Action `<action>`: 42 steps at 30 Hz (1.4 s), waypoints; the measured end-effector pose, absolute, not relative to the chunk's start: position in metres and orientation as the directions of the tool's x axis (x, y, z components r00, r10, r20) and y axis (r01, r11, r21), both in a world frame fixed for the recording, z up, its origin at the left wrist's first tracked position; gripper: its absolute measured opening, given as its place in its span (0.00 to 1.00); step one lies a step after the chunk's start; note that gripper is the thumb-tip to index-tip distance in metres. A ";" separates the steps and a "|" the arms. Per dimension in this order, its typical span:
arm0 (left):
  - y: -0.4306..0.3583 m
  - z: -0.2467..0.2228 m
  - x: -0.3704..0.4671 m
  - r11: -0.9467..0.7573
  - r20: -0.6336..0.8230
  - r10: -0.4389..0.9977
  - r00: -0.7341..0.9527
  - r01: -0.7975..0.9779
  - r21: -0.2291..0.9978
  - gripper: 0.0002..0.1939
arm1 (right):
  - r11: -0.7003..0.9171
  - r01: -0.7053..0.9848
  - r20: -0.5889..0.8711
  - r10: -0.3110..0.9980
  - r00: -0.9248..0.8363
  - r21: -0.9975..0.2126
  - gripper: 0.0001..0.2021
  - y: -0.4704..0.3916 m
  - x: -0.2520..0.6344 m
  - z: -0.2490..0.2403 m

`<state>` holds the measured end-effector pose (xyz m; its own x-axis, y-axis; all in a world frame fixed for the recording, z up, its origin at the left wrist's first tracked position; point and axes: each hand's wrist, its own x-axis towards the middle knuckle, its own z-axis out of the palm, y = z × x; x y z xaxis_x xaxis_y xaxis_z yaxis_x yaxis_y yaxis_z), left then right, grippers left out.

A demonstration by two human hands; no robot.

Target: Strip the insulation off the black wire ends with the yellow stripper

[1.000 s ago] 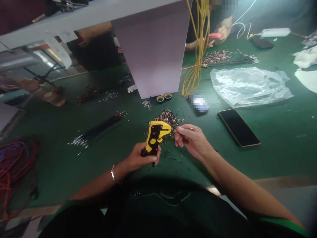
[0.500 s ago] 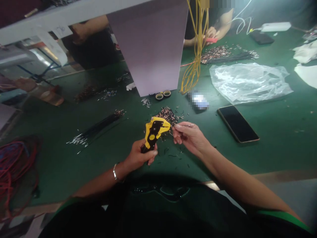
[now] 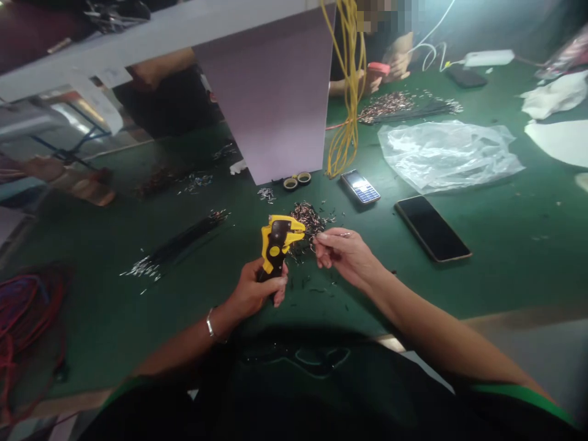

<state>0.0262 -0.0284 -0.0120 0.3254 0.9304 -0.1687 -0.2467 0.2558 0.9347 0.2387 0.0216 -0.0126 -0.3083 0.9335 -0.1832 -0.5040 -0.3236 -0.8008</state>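
Note:
My left hand (image 3: 264, 282) is wrapped round the handles of a yellow and black wire stripper (image 3: 276, 242), its jaws turned to the right. Close to the jaws, my right hand (image 3: 342, 248) pinches a short thin wire (image 3: 342, 234) between thumb and fingers; part of the wire is hidden by the fingers. Behind both hands lies a pile of short black wires with bare copper ends (image 3: 307, 215). Small dark scraps (image 3: 316, 289) are scattered on the green table below. To the left rests a bundle of longer black wires (image 3: 184, 237).
A keypad phone (image 3: 361, 187), a smartphone (image 3: 432, 228) and a clear plastic bag (image 3: 448, 153) lie at the right. Tape rolls (image 3: 296, 180) sit before a pale panel (image 3: 275, 104). Yellow cables (image 3: 344, 110) hang beside it. A co-worker's hands (image 3: 390, 64) hold a red tool across the table.
The view has shifted slightly, moving most things a little left. The wire in my right hand is now a small distance from the stripper's jaws. Both hands keep their hold.

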 end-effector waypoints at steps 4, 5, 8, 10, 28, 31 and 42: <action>-0.025 -0.010 0.024 0.252 -0.157 0.938 0.308 -0.296 0.921 0.14 | -0.295 -0.512 -0.176 0.947 -0.269 -0.806 0.08 0.023 0.240 -0.012; -0.024 -0.010 0.023 0.249 -0.158 0.941 0.299 -0.296 0.922 0.14 | -0.296 -0.515 -0.176 0.947 -0.268 -0.805 0.08 0.023 0.241 -0.011; -0.022 -0.009 0.020 0.242 -0.156 0.944 0.290 -0.290 0.926 0.15 | -0.305 -0.510 -0.184 0.944 -0.275 -0.804 0.08 0.024 0.242 -0.010; -0.020 -0.009 0.019 0.227 -0.138 0.946 0.294 -0.296 0.928 0.15 | -0.300 -0.503 -0.188 0.947 -0.260 -0.811 0.08 0.023 0.243 -0.010; -0.015 -0.010 0.016 0.119 -0.061 0.944 0.326 -0.161 0.980 0.16 | -0.333 -0.256 -0.193 0.872 -0.450 -0.908 0.09 0.007 0.230 -0.016; -0.016 -0.011 0.015 0.101 -0.054 0.930 0.362 -0.112 0.989 0.16 | -0.329 -0.258 -0.192 0.877 -0.440 -0.909 0.08 0.006 0.229 -0.017; -0.018 -0.020 0.015 0.112 -0.099 0.934 0.343 -0.018 0.994 0.12 | -0.202 -0.382 -0.122 0.967 -0.223 -0.902 0.07 0.013 0.240 -0.007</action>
